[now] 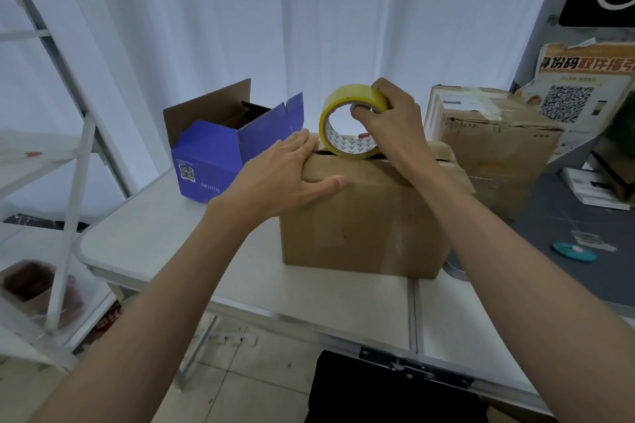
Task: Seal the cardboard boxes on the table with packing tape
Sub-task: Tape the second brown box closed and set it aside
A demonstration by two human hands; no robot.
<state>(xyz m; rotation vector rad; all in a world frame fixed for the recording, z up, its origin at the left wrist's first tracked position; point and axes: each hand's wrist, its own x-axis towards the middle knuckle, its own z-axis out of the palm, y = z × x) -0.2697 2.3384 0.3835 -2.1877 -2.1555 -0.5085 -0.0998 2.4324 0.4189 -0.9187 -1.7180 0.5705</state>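
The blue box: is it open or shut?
Open: the blue box has its flaps standing up, showing the dark inside.

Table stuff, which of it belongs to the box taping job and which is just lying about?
Part of the job:
- yellow tape roll, held by the right hand
- brown box, steadied by the left hand
- open blue box
- worn brown box behind

Just lying about:
- teal disc on the grey mat
- QR poster
- booklets
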